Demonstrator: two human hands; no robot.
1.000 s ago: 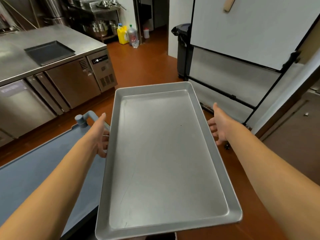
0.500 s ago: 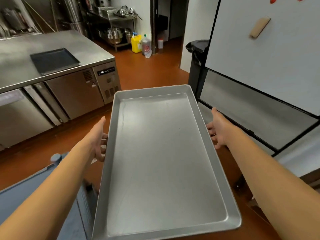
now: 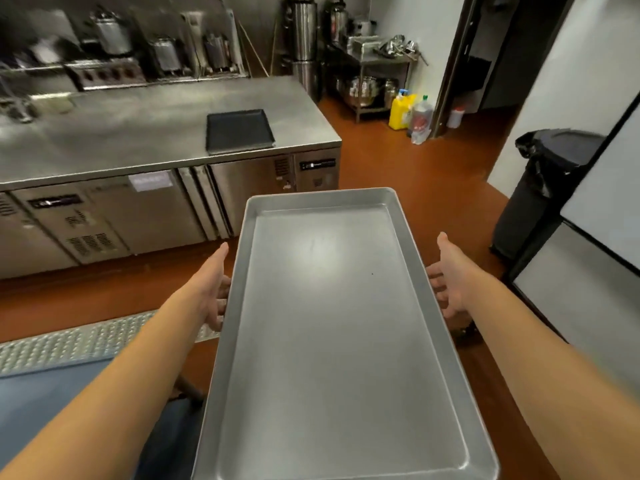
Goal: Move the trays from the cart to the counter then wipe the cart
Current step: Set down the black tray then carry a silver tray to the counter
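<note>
Both hands — left hand, right hand — grip the long rims of a rectangular brushed-metal tray, held in the air above the red floor. A flat dark tray lies on the steel counter.

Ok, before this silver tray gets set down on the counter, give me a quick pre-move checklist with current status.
1. Both hands on the silver tray: ok, left hand and right hand hold its long edges.
2. Tray empty: ok.
3. Tray level: ok, roughly flat.
4. Free space on the counter: ok, bare steel left of the dark tray.
5. Floor path clear: cannot tell, the tray hides the floor below it.
6. Finger grip under the tray: cannot tell, hidden.
</note>
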